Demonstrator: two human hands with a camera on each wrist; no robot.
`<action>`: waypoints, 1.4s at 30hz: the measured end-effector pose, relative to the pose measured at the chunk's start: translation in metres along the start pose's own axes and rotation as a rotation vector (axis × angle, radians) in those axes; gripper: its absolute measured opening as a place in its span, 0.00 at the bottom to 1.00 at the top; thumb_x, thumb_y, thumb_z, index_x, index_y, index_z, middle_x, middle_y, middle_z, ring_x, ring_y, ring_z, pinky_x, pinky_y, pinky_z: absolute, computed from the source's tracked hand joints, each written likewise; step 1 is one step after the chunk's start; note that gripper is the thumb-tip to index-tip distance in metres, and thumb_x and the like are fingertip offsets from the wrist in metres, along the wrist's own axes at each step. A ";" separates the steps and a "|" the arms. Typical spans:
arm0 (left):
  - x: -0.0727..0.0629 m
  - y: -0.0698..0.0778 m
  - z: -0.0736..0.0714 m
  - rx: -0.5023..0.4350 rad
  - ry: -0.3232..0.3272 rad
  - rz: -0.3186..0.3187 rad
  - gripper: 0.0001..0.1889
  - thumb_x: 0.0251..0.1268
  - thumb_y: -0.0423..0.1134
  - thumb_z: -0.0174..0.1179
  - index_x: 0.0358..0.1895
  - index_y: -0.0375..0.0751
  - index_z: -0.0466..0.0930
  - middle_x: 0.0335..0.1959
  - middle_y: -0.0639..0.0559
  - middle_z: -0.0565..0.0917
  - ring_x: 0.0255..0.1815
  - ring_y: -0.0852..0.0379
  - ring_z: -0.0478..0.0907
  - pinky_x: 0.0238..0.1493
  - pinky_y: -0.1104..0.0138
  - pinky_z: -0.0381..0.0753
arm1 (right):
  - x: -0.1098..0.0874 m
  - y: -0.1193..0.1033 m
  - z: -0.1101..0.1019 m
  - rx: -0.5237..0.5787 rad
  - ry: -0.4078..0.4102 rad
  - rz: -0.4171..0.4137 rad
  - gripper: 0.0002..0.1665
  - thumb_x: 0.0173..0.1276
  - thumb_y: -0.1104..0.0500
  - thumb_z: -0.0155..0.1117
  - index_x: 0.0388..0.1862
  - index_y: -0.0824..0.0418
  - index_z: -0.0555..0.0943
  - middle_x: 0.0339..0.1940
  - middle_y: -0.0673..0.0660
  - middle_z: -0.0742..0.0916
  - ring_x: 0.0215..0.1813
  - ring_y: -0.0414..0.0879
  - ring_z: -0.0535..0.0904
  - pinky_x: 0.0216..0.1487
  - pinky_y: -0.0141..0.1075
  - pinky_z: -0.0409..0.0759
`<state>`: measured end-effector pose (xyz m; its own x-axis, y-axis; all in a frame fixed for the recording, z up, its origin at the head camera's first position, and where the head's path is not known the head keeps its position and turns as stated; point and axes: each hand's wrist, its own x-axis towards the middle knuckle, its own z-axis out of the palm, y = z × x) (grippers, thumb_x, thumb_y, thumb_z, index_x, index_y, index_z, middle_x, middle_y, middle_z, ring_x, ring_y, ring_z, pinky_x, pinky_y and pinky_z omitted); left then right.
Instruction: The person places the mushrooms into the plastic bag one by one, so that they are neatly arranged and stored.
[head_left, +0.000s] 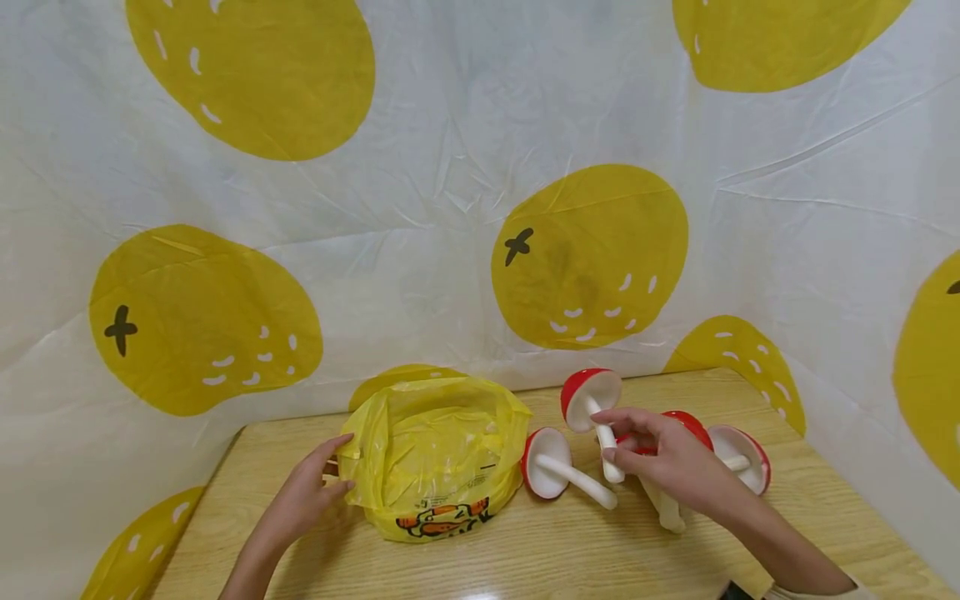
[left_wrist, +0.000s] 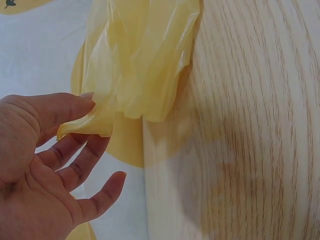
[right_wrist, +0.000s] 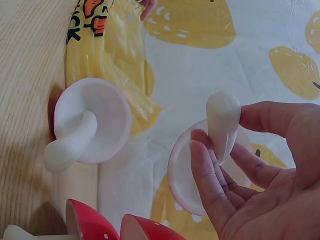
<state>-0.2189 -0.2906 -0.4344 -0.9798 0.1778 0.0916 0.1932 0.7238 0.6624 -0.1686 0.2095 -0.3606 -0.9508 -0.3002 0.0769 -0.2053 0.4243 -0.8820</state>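
1. Yellow plastic bag (head_left: 442, 450), thin and crinkled, is set on a wood-grain table (head_left: 570, 550), left of the mushrooms; its wide mouth is spread open toward the viewer, and an orange-and-black cartoon print (head_left: 444, 520) is carried low on its front.

2. At the bag's left side, its edge is pinched by the left hand (head_left: 303, 492). From the left wrist, a fold of plastic can be seen caught between thumb and fingers, with one finger held away from it.

3. To the right of the bag, a red-capped artificial mushroom (head_left: 592, 400) is held up above the table by the right hand (head_left: 678, 462). Its white stem is gripped between thumb and fingers, and its cap is tilted so that the pale underside is shown.

4. The two hands are kept well apart, one at the bag, one at the mushroom.

5. Just beside the bag's right edge, a second mushroom (head_left: 547, 465) is laid on its side, its stem pointed to the lower right; whether the bag is touched by it cannot be told.

6. Further mushrooms (head_left: 690, 425) are partly hidden by the right hand, so their number cannot be told. White dots are seen on red caps from the right wrist.

7. Behind everything, a white sheet (head_left: 420, 192) is printed with large yellow fruits.
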 end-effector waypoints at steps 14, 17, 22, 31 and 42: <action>0.001 -0.002 0.001 0.000 -0.006 -0.016 0.36 0.63 0.27 0.68 0.75 0.38 0.65 0.58 0.41 0.79 0.51 0.47 0.80 0.52 0.48 0.79 | 0.003 -0.002 -0.002 0.107 -0.072 -0.053 0.25 0.74 0.58 0.64 0.69 0.61 0.76 0.53 0.65 0.84 0.45 0.46 0.85 0.44 0.38 0.86; 0.000 -0.002 0.001 0.005 -0.008 -0.014 0.36 0.62 0.27 0.68 0.74 0.37 0.66 0.58 0.40 0.79 0.51 0.47 0.80 0.51 0.47 0.79 | 0.004 -0.004 -0.002 0.080 -0.074 -0.044 0.25 0.74 0.56 0.64 0.68 0.59 0.77 0.54 0.64 0.84 0.44 0.46 0.85 0.44 0.37 0.85; 0.001 -0.003 0.001 0.011 -0.005 -0.012 0.36 0.62 0.27 0.68 0.74 0.37 0.66 0.58 0.39 0.80 0.50 0.47 0.80 0.51 0.47 0.80 | 0.006 -0.008 0.000 0.047 -0.058 0.010 0.25 0.73 0.53 0.66 0.66 0.58 0.78 0.56 0.61 0.84 0.48 0.46 0.83 0.45 0.35 0.84; 0.001 -0.004 0.003 -0.010 -0.008 -0.016 0.37 0.62 0.27 0.68 0.75 0.37 0.65 0.58 0.40 0.80 0.51 0.47 0.80 0.51 0.50 0.80 | 0.012 -0.012 0.004 0.051 -0.044 0.032 0.23 0.70 0.52 0.69 0.61 0.59 0.81 0.52 0.60 0.86 0.49 0.46 0.83 0.45 0.33 0.84; 0.001 -0.004 0.004 -0.019 -0.007 -0.017 0.37 0.62 0.24 0.67 0.75 0.36 0.64 0.58 0.39 0.79 0.51 0.46 0.80 0.48 0.54 0.81 | 0.025 -0.018 0.007 0.058 -0.071 -0.046 0.23 0.69 0.54 0.71 0.57 0.66 0.81 0.49 0.59 0.87 0.45 0.47 0.85 0.45 0.33 0.84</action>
<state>-0.2205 -0.2906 -0.4394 -0.9826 0.1699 0.0752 0.1753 0.7141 0.6777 -0.1868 0.1883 -0.3459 -0.9214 -0.3789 0.0865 -0.2326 0.3593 -0.9038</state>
